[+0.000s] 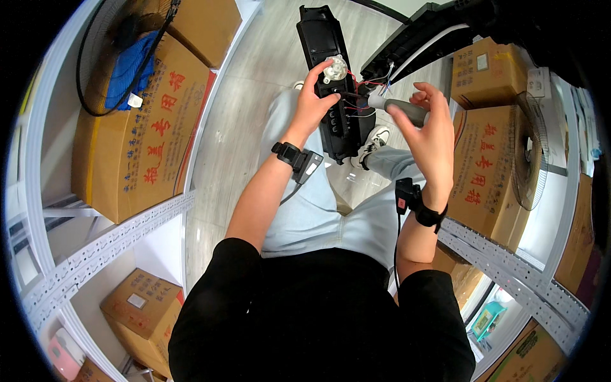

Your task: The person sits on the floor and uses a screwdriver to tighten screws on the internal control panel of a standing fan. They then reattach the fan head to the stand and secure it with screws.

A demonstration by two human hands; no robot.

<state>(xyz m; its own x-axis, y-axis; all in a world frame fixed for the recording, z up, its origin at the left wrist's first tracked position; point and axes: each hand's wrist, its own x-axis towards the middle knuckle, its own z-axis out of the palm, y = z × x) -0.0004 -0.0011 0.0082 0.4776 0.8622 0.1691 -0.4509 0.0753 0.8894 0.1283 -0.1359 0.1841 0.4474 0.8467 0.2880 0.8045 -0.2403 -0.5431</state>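
A long black plastic housing (328,35) lies lengthwise ahead of me, above the floor and between my legs. On it sits a round, clear-whitish plastic part (336,69). My left hand (309,105) has its index finger against this part, with the thumb lower down by the tip of a screwdriver (410,113). The screwdriver's thick grey handle lies in my right hand (431,130), thumb along its side and some fingers lifted. Its dark shaft points left across the housing. Thin red, white and dark wires (369,83) run from the housing toward a second black piece.
The second long black piece (414,35), with a white tube along it, rises at the upper right. Metal shelves (108,251) with cardboard boxes (149,130) flank me on both sides. Wire fan guards (533,153) stand near the boxes. A cable hangs from each wrist device.
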